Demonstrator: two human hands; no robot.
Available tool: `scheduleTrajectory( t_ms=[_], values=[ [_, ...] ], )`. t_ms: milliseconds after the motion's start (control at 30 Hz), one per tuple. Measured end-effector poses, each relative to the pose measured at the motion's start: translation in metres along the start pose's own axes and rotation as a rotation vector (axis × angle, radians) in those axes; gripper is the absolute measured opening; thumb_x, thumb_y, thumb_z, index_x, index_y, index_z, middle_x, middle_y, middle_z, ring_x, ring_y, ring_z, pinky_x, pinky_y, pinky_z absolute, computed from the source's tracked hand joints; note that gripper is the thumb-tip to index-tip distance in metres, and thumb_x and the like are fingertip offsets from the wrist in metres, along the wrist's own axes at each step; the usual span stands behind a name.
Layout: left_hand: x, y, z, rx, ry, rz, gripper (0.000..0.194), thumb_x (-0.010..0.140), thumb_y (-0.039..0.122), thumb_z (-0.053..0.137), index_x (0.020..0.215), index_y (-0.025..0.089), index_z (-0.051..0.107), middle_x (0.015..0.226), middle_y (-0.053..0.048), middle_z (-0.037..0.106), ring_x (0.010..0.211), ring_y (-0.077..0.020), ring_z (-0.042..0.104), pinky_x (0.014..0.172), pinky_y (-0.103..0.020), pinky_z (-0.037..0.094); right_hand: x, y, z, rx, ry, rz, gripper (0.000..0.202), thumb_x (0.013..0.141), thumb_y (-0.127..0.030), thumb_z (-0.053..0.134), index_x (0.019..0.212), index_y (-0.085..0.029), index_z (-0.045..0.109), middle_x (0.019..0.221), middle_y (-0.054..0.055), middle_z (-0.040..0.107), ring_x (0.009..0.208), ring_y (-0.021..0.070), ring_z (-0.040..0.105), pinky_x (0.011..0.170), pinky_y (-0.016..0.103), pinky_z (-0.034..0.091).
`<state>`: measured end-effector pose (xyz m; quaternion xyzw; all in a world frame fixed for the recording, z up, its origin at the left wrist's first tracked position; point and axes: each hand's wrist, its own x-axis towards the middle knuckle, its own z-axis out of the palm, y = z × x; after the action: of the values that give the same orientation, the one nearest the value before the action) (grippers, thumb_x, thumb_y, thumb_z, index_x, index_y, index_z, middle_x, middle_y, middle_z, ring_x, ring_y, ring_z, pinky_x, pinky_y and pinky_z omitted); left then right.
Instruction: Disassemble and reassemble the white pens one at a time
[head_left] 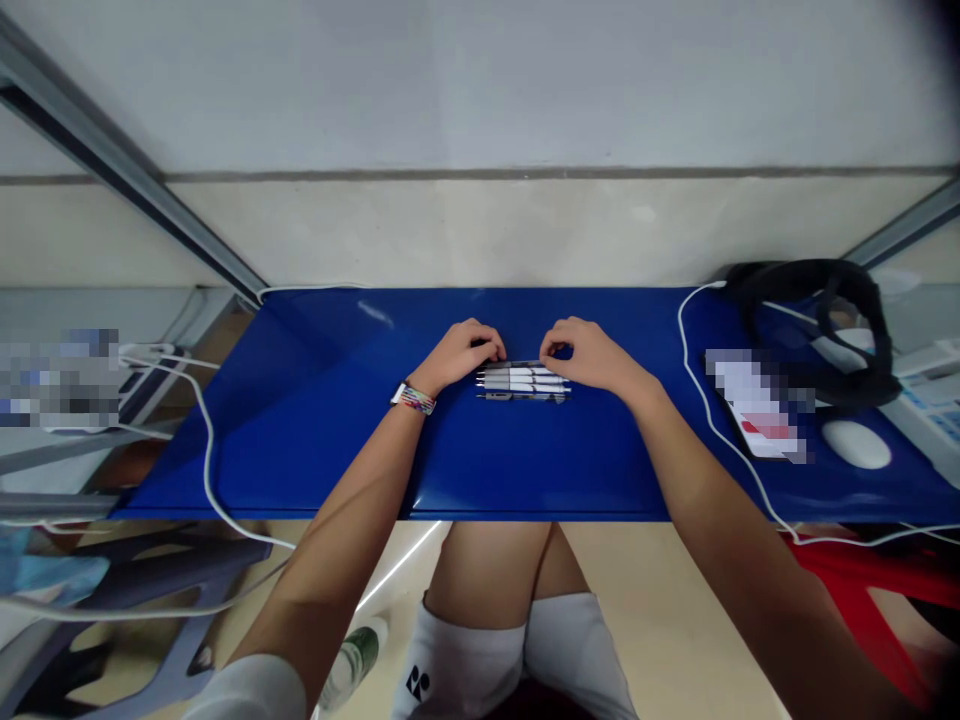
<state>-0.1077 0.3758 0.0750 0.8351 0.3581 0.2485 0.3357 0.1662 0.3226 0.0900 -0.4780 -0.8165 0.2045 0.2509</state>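
Note:
Several slim pens (523, 382) lie side by side on the blue table (330, 420), their lengths running left to right. My left hand (466, 352), with a colourful watch band at the wrist, rests at the left end of the farthest pen, its fingers curled and touching that end. At the right end of the same pen is my right hand (574, 350), thumb and fingertips closed on it in a pinch. The nearest pen is darker and lies slightly apart from the others.
On the right stand a black headset-like strap (817, 290), a phone (757, 410) and a white mouse (856, 444). White cables (694, 370) cross both sides of the table. A wall rises behind it. A bottle (356, 655) is on the floor.

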Motion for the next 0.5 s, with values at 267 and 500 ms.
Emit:
scheduleTrajectory(
  t_ms=[267, 500],
  values=[
    [-0.001, 0.004, -0.002, 0.016, -0.012, -0.004, 0.024, 0.089, 0.024, 0.055, 0.079, 0.024, 0.077, 0.095, -0.003, 0.083, 0.105, -0.0264, 0.068, 0.104, -0.043, 0.050, -0.006, -0.037, -0.005, -0.071, -0.013, -0.079, 0.016, 0.092, -0.017, 0.066, 0.080, -0.025, 0.074, 0.083, 0.005, 0.071, 0.087, 0.0250, 0.063, 0.080, 0.038, 0.045],
    [-0.001, 0.004, -0.002, 0.024, -0.018, -0.003, 0.026, 0.090, 0.025, 0.054, 0.081, 0.024, 0.078, 0.093, -0.003, 0.082, 0.105, -0.0264, 0.068, 0.103, -0.043, 0.051, -0.011, -0.057, 0.002, -0.083, -0.245, 0.031, 0.010, 0.088, -0.024, 0.076, 0.088, -0.029, 0.085, 0.077, 0.000, 0.073, 0.066, 0.0174, 0.058, 0.063, 0.035, 0.034]
  ],
)
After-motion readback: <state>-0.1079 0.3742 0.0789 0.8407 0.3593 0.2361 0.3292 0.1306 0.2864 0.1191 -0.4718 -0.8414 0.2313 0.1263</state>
